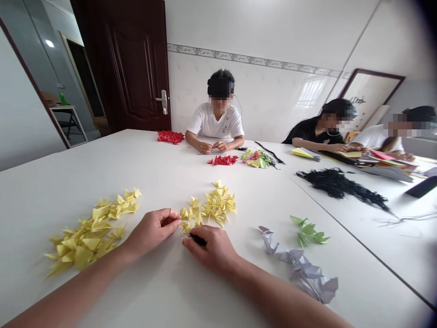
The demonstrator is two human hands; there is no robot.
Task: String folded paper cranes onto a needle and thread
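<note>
My left hand [155,230] is closed in a pinch on the white table, its fingertips beside small folded yellow paper cranes [218,205]. What the pinch holds, if anything, is too small to make out. Close to its right, my right hand [216,248] curls round a small black object [198,239], mostly hidden by the fingers. The loose yellow cranes lie just beyond both hands. A larger heap of yellow paper cranes [90,237] spreads to the left of my left forearm.
Right of my right arm lie pale grey paper cranes [303,264] and green ones [309,232]. Black cords [341,184] are heaped farther right, past a table seam. Across the table a person [216,120] works near red folded pieces [223,160]; two more people sit at right.
</note>
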